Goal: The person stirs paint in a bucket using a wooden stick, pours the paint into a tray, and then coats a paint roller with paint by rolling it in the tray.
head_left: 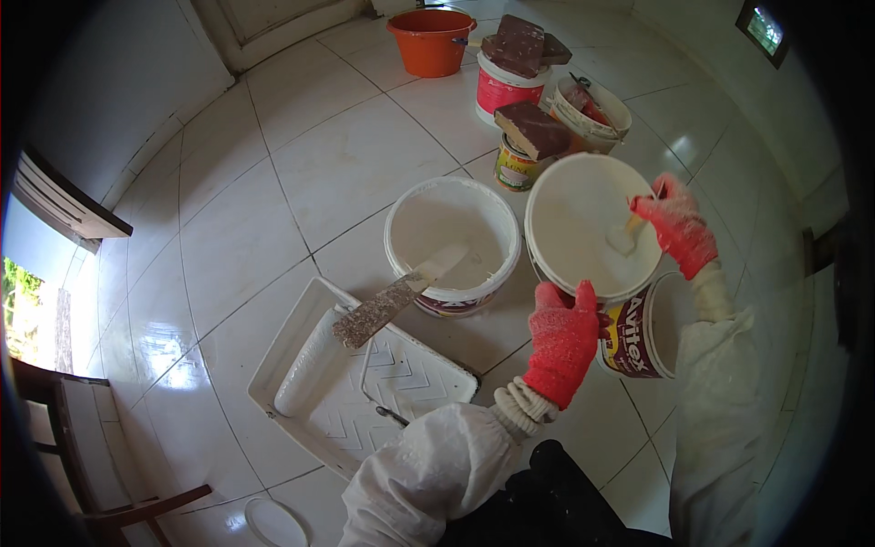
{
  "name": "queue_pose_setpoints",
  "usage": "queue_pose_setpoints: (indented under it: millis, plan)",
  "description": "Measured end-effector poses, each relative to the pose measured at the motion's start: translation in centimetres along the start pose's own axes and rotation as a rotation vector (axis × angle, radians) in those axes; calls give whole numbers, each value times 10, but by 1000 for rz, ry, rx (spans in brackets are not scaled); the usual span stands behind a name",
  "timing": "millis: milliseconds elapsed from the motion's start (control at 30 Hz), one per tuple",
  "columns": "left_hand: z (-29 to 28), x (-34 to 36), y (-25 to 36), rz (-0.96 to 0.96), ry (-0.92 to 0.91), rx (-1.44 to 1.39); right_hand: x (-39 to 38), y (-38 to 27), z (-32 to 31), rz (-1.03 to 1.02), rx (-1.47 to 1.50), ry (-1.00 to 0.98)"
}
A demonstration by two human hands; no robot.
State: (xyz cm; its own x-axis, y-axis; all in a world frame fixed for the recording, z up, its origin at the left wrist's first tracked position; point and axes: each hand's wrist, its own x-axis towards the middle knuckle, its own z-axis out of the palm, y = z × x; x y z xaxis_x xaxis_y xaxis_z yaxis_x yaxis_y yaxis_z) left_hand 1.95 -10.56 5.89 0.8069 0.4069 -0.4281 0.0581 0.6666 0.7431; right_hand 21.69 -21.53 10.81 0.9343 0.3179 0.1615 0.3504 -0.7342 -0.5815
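Both my hands wear red-coated work gloves. My left hand [561, 345] is closed on the near rim of a white bucket [579, 214], which is tilted so its whitish inside shows. My right hand [676, 228] grips a small tool [627, 235] with a yellowish handle; its white-coated end reaches into that bucket, and whether it is a scraper or a brush I cannot tell. To the left stands a second white bucket [401, 260] with white material inside. A stir stick [383, 310] with a crusted handle and white-coated end lies across its rim.
A paint tray [419, 369] holding a paint roller [305, 365] lies at the left. Beside my right forearm is another bucket [629, 337] with a maroon label. Farther off are an orange tub [428, 46], a pink pail [501, 91], a tool bucket [606, 137] and a small can [515, 169].
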Motion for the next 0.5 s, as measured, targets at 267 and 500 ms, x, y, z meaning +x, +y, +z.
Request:
queue_pose_setpoints:
  millis: [267,500]
  plan:
    - [1,19,-37,-53,19,182,-13,70,31,224,129,-138]
    - [-17,12,-34,-137,-56,12,-8,82,37,294,242,-232]
